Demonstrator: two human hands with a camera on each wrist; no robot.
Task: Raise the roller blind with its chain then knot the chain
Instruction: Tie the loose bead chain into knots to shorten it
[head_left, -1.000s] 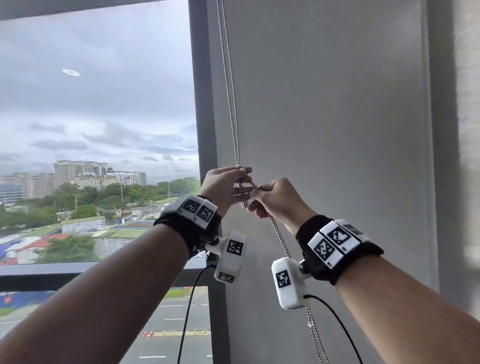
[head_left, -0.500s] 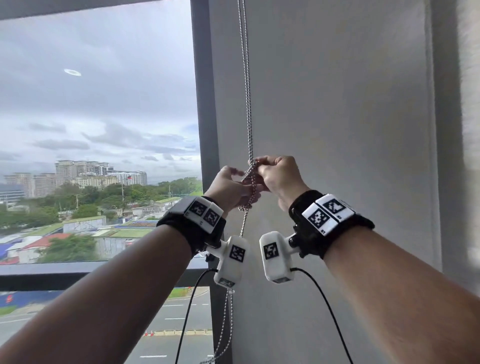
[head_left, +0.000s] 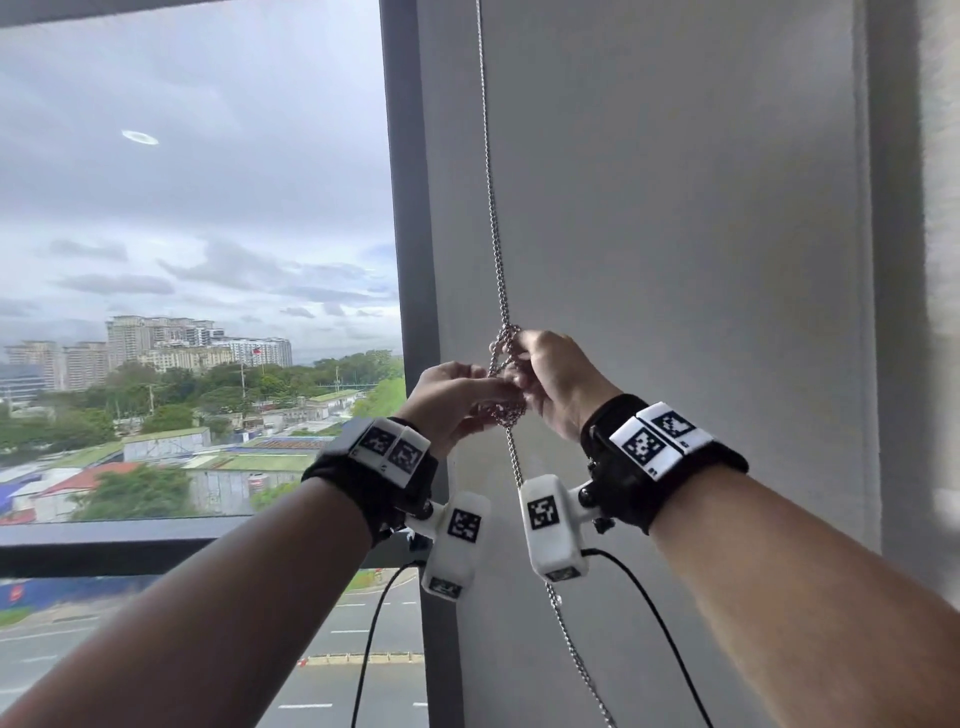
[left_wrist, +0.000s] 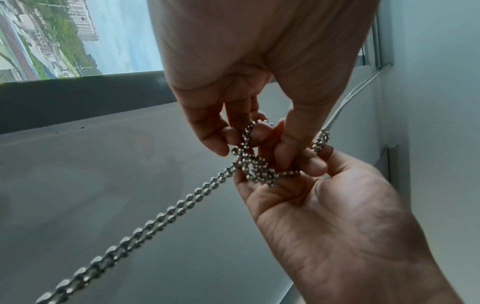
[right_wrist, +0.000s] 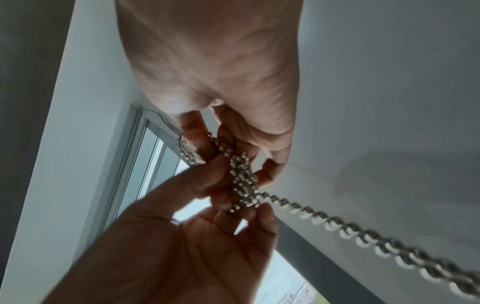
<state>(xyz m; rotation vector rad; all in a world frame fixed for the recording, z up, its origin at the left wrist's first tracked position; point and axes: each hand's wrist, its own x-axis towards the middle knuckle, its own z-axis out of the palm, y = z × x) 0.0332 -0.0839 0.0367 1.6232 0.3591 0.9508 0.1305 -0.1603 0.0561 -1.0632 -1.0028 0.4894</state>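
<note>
The metal bead chain (head_left: 492, 234) hangs in front of a grey panel (head_left: 675, 260), just right of the dark window post (head_left: 410, 260). At chest height it is bunched into a loose knot (head_left: 506, 410). My left hand (head_left: 506, 387) pinches loops of that knot from the left. My right hand (head_left: 519, 374) grips the strands from the right, slightly higher. In the left wrist view my left hand (left_wrist: 249, 135) has the chain wound over a fingertip above the knot (left_wrist: 257, 168), and my right hand (left_wrist: 306, 162) pinches beside it. Below the knot the doubled chain (right_wrist: 363, 234) trails away.
The window pane (head_left: 197, 260) on the left is uncovered and looks out on buildings and a road. A dark sill rail (head_left: 104, 545) crosses below it. A wall edge (head_left: 904, 312) stands at the far right. Black sensor cables (head_left: 660, 639) dangle from both wrists.
Both hands have risen and shifted right, closing together on the chain. The strands between them have gathered into a tighter bunch, and the lower chain now swings down to the right.
</note>
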